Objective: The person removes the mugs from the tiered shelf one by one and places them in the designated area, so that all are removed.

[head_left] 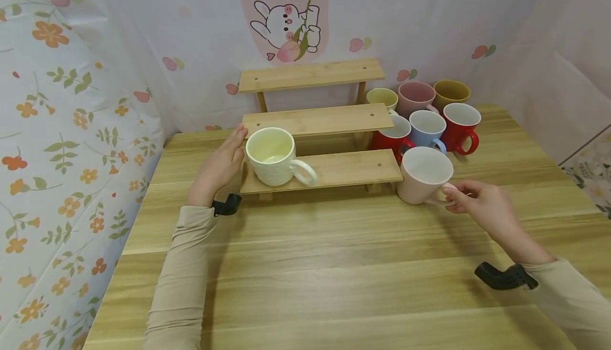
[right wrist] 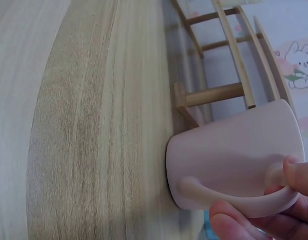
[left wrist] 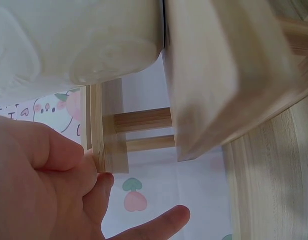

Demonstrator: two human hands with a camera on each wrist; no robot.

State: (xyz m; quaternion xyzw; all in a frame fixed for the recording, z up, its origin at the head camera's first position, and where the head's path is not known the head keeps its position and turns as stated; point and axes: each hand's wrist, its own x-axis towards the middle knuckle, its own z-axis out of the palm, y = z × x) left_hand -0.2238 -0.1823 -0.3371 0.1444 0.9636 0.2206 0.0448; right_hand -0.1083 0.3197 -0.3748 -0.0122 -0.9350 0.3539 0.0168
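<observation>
My left hand [head_left: 219, 167] holds the left end of the middle board [head_left: 317, 121] of a three-tier wooden shelf; in the left wrist view its fingers [left wrist: 59, 150] bend at the board's end, one finger sticking out. A cream-yellow mug [head_left: 270, 156] stands on the bottom board [head_left: 350, 168], at its left end, handle to the right. Off that board's right end, my right hand [head_left: 482, 209] pinches the handle of a pale pink mug [right wrist: 233, 150] between thumb and fingers. The mug tilts slightly. Whether its base touches the table cannot be told.
Behind the pale pink mug several mugs crowd the table: a light blue one [head_left: 426, 130], a red one [head_left: 460, 127], a darker pink one [head_left: 415, 98] and a mustard one [head_left: 451, 93] among them. The shelf's top board [head_left: 310, 76] stands near the printed cloth backdrop [head_left: 191, 32].
</observation>
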